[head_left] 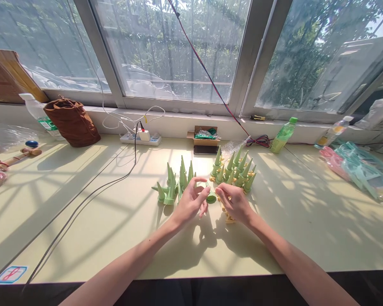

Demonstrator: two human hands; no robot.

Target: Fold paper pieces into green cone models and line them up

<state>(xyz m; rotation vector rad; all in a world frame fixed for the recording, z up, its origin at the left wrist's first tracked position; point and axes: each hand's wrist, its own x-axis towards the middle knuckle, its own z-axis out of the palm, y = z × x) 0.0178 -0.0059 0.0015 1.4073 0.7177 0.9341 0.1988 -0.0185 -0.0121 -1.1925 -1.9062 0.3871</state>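
Note:
Between my hands is a light green plastic cone (211, 198), its round base facing me. My left hand (193, 199) holds it by thumb and fingers. The fingertips of my right hand (234, 202) are pinched together just right of the cone; what they grip, if anything, is too small to tell. Beyond my left hand stands a group of plain green cones (170, 189), one tipped sideways. Past my right hand is a second group of green cones (239, 168) with yellow parts at their bases. Small yellow pieces (230, 220) lie partly hidden under my right hand.
At the back stands a small cardboard box (206, 135) with green bits inside, a dark phone-like slab (207, 150) before it. A power strip (156, 141) feeds a black cable (105, 183) across the left. A green bottle (283, 136) and bagged plastic parts (359, 165) are rightward; a brown pouch (72, 123) leftward.

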